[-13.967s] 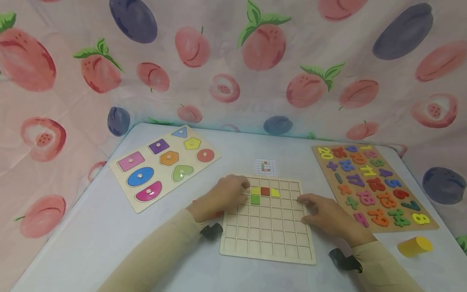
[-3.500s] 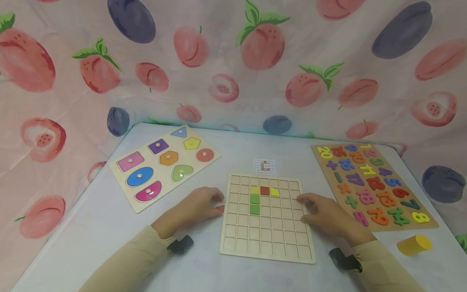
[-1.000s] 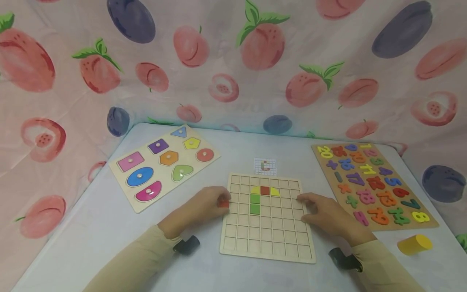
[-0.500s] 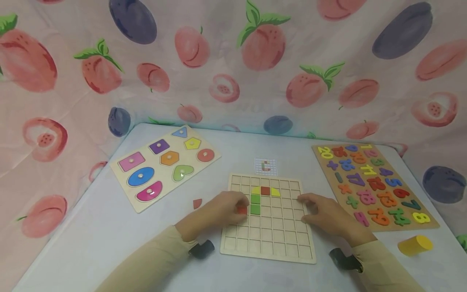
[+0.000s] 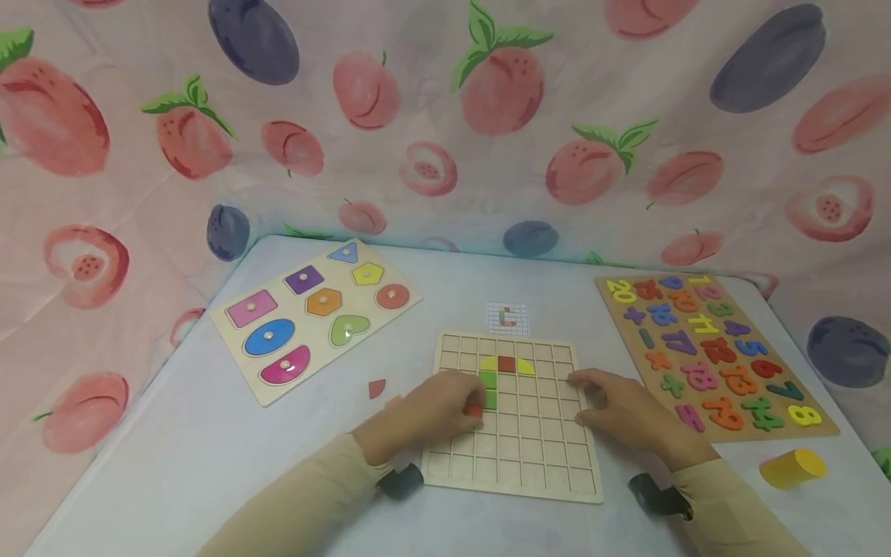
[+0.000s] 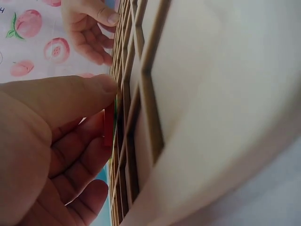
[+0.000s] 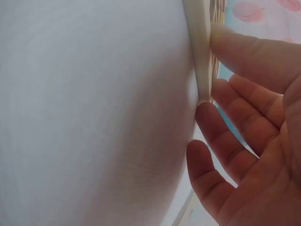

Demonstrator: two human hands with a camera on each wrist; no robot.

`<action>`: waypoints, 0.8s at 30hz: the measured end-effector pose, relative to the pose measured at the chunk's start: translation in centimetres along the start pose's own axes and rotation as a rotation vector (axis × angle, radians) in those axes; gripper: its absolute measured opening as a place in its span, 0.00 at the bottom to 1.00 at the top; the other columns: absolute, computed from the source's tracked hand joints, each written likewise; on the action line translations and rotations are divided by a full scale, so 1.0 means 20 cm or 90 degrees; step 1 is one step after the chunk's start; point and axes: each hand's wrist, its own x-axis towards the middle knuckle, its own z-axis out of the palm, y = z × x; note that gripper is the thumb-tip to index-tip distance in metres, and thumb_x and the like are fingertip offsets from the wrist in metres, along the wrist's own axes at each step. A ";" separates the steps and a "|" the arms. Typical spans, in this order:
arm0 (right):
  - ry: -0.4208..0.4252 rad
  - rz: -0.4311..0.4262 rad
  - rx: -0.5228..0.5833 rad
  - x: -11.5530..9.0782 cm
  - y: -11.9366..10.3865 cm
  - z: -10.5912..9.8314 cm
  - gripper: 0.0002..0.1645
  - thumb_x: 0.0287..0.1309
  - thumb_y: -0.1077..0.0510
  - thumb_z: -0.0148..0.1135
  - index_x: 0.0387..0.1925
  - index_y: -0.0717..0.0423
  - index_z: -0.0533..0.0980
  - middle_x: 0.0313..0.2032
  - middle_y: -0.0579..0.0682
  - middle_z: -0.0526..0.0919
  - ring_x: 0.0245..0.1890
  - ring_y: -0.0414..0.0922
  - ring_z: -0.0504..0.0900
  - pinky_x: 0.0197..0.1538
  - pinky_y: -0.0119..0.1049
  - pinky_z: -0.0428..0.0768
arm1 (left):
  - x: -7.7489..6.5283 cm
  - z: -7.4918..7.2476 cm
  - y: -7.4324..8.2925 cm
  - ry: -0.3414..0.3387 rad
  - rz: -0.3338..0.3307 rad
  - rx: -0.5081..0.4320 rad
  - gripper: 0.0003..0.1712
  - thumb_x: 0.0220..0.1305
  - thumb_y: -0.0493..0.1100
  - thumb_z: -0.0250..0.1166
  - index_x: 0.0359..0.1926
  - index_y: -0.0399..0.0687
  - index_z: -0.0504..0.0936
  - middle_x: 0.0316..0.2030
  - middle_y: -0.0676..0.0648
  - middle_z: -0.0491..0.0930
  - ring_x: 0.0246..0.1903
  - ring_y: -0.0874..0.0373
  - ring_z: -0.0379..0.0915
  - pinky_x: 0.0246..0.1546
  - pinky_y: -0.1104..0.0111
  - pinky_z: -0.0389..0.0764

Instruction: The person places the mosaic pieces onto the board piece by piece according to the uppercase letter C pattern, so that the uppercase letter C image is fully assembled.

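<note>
My left hand [image 5: 435, 408] pinches a small red tile [image 6: 109, 125] between thumb and fingers, close over the wooden grid board [image 5: 536, 449]. The tile is just below the lower of two green squares [image 5: 491, 400], whose left parts the fingers overlap in the head view. Above the greens runs a row: a yellow quarter-round [image 5: 489, 362], a red square [image 5: 506, 364] and another yellow quarter-round [image 5: 525, 367]. At the board's right edge rests my right hand [image 5: 626, 410], thumb and fingertips touching the rim [image 7: 201, 56] with the fingers loosely bent.
A printed pattern card [image 5: 507, 318] lies behind the board. Left of it are a shape puzzle [image 5: 313, 356], a loose red quarter-round [image 5: 377, 387] and an orange-red piece [image 5: 394, 401] partly behind the left hand. On the right are a number puzzle [image 5: 643, 309] and a yellow cylinder [image 5: 792, 469].
A second green square joined the first on the board. Since then my left hand has taken the red tile from the left and carried it right, over the board. The right hand stays put.
</note>
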 end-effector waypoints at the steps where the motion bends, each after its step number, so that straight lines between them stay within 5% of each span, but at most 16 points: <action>1: 0.000 -0.001 0.000 0.00 0.00 0.00 0.33 0.55 0.55 0.72 0.63 0.53 0.74 0.61 0.62 0.76 0.62 0.64 0.71 0.60 0.63 0.70 | 0.00 0.00 0.00 0.001 0.001 0.002 0.11 0.59 0.41 0.73 0.41 0.48 0.83 0.28 0.58 0.73 0.33 0.62 0.69 0.34 0.74 0.73; 24: -0.005 -0.004 0.007 0.00 0.01 0.00 0.33 0.56 0.54 0.71 0.64 0.52 0.74 0.61 0.62 0.76 0.63 0.64 0.71 0.60 0.63 0.69 | 0.00 0.01 0.04 -0.009 0.015 0.009 0.13 0.59 0.41 0.74 0.45 0.48 0.84 0.33 0.60 0.78 0.37 0.63 0.71 0.44 0.72 0.75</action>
